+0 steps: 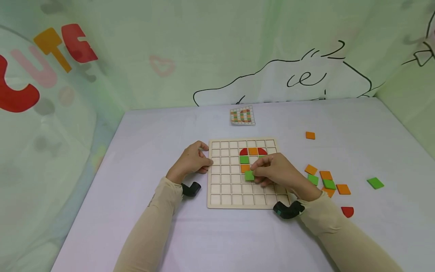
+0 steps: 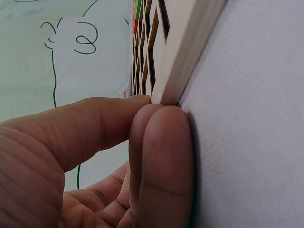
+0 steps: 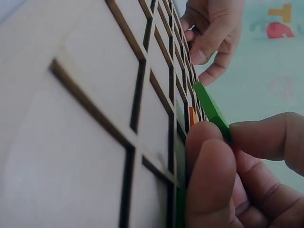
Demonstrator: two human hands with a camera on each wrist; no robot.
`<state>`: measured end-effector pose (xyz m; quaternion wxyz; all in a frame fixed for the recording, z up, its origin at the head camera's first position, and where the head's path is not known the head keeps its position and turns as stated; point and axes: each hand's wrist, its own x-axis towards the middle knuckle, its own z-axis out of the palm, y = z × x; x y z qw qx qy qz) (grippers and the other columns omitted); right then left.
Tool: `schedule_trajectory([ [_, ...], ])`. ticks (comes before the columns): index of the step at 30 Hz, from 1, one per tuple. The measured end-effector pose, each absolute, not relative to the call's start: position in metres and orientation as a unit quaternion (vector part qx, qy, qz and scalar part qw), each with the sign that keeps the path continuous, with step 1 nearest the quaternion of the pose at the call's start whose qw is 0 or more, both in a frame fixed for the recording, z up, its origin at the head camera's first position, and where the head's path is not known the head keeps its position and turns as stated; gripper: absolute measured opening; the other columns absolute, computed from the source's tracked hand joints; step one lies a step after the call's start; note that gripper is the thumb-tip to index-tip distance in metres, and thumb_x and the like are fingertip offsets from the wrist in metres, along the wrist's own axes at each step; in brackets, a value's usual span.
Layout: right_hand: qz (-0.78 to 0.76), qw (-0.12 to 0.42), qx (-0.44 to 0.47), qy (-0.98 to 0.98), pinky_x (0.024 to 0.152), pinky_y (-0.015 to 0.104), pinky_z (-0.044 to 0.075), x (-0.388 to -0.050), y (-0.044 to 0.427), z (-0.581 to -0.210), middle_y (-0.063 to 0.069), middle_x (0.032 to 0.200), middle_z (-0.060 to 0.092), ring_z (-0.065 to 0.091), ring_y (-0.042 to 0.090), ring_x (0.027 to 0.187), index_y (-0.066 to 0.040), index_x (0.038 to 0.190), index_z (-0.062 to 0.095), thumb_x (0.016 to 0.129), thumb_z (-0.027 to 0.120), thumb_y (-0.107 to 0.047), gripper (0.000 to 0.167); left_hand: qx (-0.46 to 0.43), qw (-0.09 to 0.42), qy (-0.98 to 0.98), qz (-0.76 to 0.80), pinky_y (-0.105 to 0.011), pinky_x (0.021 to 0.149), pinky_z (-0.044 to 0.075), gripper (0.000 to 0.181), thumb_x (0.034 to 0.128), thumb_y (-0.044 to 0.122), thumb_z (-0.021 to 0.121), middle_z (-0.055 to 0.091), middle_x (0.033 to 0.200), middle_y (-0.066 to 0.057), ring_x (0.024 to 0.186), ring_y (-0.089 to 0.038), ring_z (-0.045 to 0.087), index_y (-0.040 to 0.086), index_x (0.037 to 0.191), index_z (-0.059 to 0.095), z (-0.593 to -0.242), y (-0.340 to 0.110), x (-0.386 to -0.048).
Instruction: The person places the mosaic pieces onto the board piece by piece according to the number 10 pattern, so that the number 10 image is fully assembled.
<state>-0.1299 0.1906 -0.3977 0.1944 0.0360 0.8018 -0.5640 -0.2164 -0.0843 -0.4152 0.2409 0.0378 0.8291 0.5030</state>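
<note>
While pinching the green tile point(image 1: 249, 176) in the right grip point(image 1: 279, 172), just over the grid board point(image 1: 225, 189), and holding the board's left edge with the left grip point(image 1: 190, 160), align squarely, lower evenly without nudging the orange tile point(image 1: 244, 168) just beyond, then press flat

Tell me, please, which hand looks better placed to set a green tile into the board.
Probably the right hand: it pinches a green tile over the wooden board, while the left hand holds the board's left edge.

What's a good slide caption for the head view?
Right hand pinches a green tile over a gridded board; left hand holds its edge.
</note>
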Motion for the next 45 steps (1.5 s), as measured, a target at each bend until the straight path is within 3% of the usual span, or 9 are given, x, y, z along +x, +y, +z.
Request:
schedule_trajectory([
  [33, -0.525, 0.198, 0.015, 0.827, 0.061, 0.028, 0.06, -0.131, 0.187, -0.399, 0.009, 0.083, 0.068, 0.064, 0.02, 0.07, 0.002, 0.103, 0.071, 0.094, 0.072, -0.009, 0.014, 0.036, 0.241, 0.832, 0.498, -0.028, 0.062, 0.063, 0.049, 0.0908, 0.0, 0.077, 0.06, 0.094, -0.011, 0.068, -0.018, 0.067, 0.004, 0.133, 0.053, -0.414, -0.083, -0.215],
  [45, -0.52, 0.127, 0.053, 0.843, 0.06, 0.028, 0.056, -0.118, 0.242, -0.385, 0.009, 0.089, 0.069, 0.062, 0.018, 0.074, 0.005, 0.115, 0.069, 0.098, 0.071, -0.016, 0.027, 0.04, 0.247, 0.827, 0.504, -0.027, 0.063, 0.063, 0.05, 0.0907, -0.001, 0.077, 0.059, 0.093, -0.011, 0.068, -0.017, 0.066, 0.004, 0.134, 0.052, -0.415, -0.085, -0.216],
])
